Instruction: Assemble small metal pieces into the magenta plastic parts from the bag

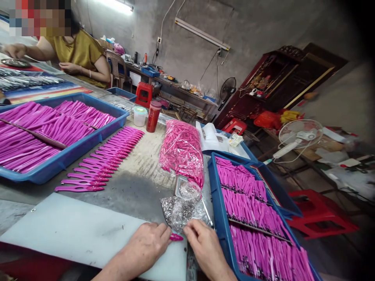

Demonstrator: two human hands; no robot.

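My left hand (pixel 146 246) rests on a white board (pixel 73 230) at the near edge, fingers closed round a small magenta plastic piece (pixel 176 237) whose tip pokes out to the right. My right hand (pixel 203 244) lies just right of that tip, fingers curled in a pinch at the edge of a clear bag of small metal parts (pixel 181 210); what it pinches is too small to make out. A row of magenta handles (pixel 102 160) lies laid out on the table ahead.
A blue tray (pixel 218 203) of magenta pieces sits at right, another blue tray (pixel 67 156) at left. A bag of pink parts (pixel 181 150), a red bottle (pixel 153 116) and a plastic tub (pixel 140 115) stand behind. Another person (pixel 79 54) sits at far left.
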